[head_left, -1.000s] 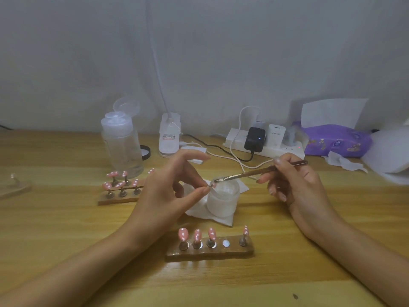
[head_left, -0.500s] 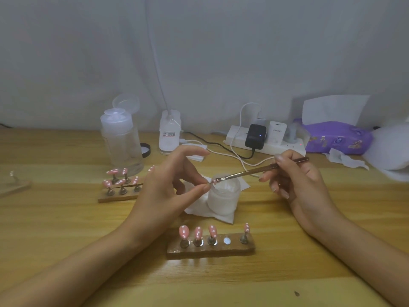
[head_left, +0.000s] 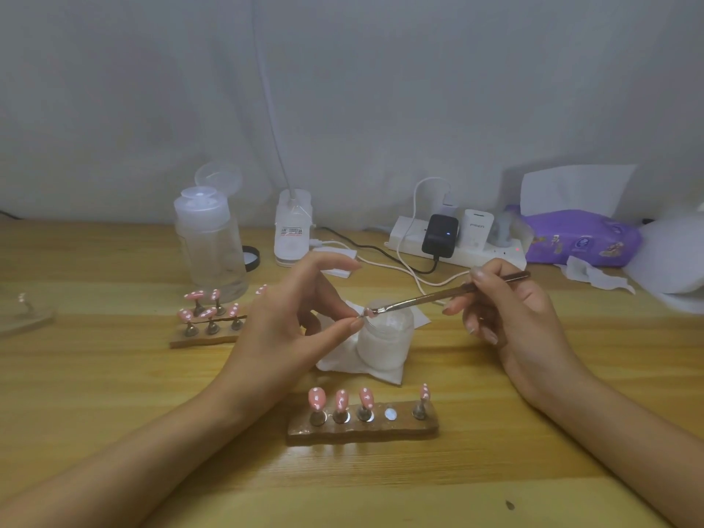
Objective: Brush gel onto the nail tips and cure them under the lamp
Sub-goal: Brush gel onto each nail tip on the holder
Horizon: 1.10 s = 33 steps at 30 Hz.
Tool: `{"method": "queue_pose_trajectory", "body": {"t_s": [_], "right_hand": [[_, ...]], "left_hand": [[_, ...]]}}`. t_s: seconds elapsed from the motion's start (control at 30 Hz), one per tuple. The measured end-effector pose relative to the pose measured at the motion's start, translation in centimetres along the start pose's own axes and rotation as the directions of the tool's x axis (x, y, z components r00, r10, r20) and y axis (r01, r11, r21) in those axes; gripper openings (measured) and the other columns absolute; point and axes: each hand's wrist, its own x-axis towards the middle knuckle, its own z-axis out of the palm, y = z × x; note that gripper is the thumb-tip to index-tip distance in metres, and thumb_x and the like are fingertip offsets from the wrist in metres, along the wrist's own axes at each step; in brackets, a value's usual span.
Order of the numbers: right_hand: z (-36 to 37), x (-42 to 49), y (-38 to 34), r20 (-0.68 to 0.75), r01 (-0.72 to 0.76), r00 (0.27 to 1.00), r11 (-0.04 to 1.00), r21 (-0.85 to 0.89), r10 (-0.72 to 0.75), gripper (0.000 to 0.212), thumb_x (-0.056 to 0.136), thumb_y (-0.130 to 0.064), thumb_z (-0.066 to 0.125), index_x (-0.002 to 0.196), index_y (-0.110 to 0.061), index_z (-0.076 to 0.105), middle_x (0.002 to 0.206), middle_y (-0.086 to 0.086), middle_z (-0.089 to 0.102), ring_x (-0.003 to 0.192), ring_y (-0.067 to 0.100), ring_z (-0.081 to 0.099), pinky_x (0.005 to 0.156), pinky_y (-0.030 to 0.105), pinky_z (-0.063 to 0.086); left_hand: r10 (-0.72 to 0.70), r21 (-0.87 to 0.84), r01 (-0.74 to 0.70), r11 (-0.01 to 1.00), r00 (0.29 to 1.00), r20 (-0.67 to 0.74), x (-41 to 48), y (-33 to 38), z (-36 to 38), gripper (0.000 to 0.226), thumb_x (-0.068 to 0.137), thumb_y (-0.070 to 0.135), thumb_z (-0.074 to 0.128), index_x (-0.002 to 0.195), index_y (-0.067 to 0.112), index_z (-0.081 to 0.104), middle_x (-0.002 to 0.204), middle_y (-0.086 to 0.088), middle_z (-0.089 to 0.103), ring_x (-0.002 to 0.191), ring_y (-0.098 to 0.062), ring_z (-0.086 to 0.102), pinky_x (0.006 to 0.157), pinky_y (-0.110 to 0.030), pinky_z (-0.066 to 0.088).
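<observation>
Nail tip (head_left: 367,311) is pinched in my left hand (head_left: 289,329) grip, over the white jar (head_left: 384,346) on the desk (head_left: 114,394). Right hand (head_left: 512,318) grip pinches the brush (head_left: 430,298), bristles touching the tip.

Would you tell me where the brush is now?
Right of centre in the head view: the right hand holds the brush, its tip at the nail tip pinched by the left hand, by the jar.

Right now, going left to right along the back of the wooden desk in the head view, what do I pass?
Clear plastic pump bottle with its cap flipped open → white lamp base with a thin neck → white power strip with a black charger plugged in → purple tissue pack.
</observation>
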Motion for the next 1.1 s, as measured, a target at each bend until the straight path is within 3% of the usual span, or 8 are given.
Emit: {"method": "queue_pose_trajectory", "body": {"t_s": [0.23, 0.37, 0.53, 0.63, 0.87, 1.0, 1.1], "right_hand": [[-0.01, 0.07, 0.02, 0.022, 0.010, 1.000, 1.000, -0.004, -0.010, 0.025, 0.089, -0.035, 0.057, 0.065, -0.033, 0.063, 0.071, 0.010, 0.073, 0.045, 0.010, 0.052, 0.039, 0.015, 0.035], [-0.17, 0.10, 0.05, 0.014, 0.025, 1.000, 0.999, 0.040, -0.025, 0.021, 0.087, -0.038, 0.060, 0.067, -0.032, 0.062, 0.071, 0.009, 0.073, 0.044, 0.010, 0.052, 0.039, 0.015, 0.035], [-0.12, 0.08, 0.19, 0.016, 0.012, 1.000, 1.000, 0.013, -0.013, 0.021, 0.086, -0.035, 0.057, 0.066, -0.031, 0.062, 0.070, 0.011, 0.072, 0.045, 0.010, 0.051, 0.039, 0.015, 0.035], [-0.22, 0.08, 0.16, 0.032, 0.031, 0.999, 0.998, 0.051, -0.033, 0.019, 0.086, -0.038, 0.061, 0.069, -0.029, 0.060, 0.071, 0.010, 0.072, 0.045, 0.011, 0.052, 0.040, 0.015, 0.036], [-0.38, 0.17, 0.34, -0.001, 0.020, 1.000, 1.000, 0.017, -0.020, 0.018, 0.090, -0.029, 0.057, 0.076, -0.018, 0.055, 0.069, 0.010, 0.072, 0.043, 0.010, 0.050, 0.038, 0.015, 0.034], [-0.11, -0.05, 0.22, 0.049, 0.027, 0.998, 0.999, 0.019, -0.028, 0.021, 0.090, -0.034, 0.057, 0.070, -0.029, 0.062, 0.071, 0.011, 0.073, 0.046, 0.011, 0.054, 0.042, 0.016, 0.038], [-0.19, 0.03, 0.35, 0.002, 0.004, 1.000, 1.000, -0.020, -0.004, 0.028, 0.099, -0.021, 0.052, 0.072, -0.023, 0.059, 0.068, 0.012, 0.071, 0.044, 0.011, 0.051, 0.040, 0.016, 0.036]], "left_hand": [[-0.022, -0.016, 0.022, 1.000, 1.000, 0.000, -0.03, -0.27, -0.01, 0.047, 0.082, 0.018, 0.076, 0.123, 0.028, 0.057, 0.079, 0.008, 0.068, 0.081, -0.014, 0.070, 0.064, -0.031, 0.055], [-0.022, -0.013, 0.022, 1.000, 1.000, 0.002, -0.07, -0.03, 0.03, 0.048, 0.078, 0.031, 0.072, 0.123, 0.028, 0.057, 0.080, 0.007, 0.068, 0.081, -0.014, 0.070, 0.065, -0.035, 0.057], [-0.027, -0.010, 0.027, 1.000, 1.000, 0.001, -0.03, -0.09, 0.05, 0.047, 0.080, 0.024, 0.075, 0.123, 0.027, 0.057, 0.080, 0.007, 0.068, 0.080, -0.014, 0.070, 0.067, -0.036, 0.057], [-0.029, -0.035, 0.029, 0.999, 1.000, 0.003, -0.07, -0.05, 0.07, 0.049, 0.077, 0.032, 0.073, 0.123, 0.028, 0.057, 0.080, 0.006, 0.068, 0.080, -0.012, 0.070, 0.068, -0.037, 0.057], [-0.053, -0.089, 0.054, 0.995, 0.998, 0.017, -0.07, -0.33, 0.01, 0.052, 0.074, 0.033, 0.075, 0.123, 0.032, 0.057, 0.080, 0.001, 0.071, 0.079, -0.015, 0.072, 0.072, -0.034, 0.060], [-0.066, -0.152, 0.068, 0.986, 0.998, 0.021, -0.13, -0.45, -0.01, 0.052, 0.074, 0.030, 0.076, 0.123, 0.029, 0.058, 0.079, -0.001, 0.072, 0.080, -0.016, 0.073, 0.075, -0.026, 0.059], [-0.072, -0.174, 0.075, 0.982, 0.997, 0.024, -0.11, -0.41, -0.02, 0.051, 0.074, 0.026, 0.077, 0.122, 0.026, 0.059, 0.078, -0.002, 0.071, 0.079, -0.013, 0.073, 0.075, -0.021, 0.057]]}}
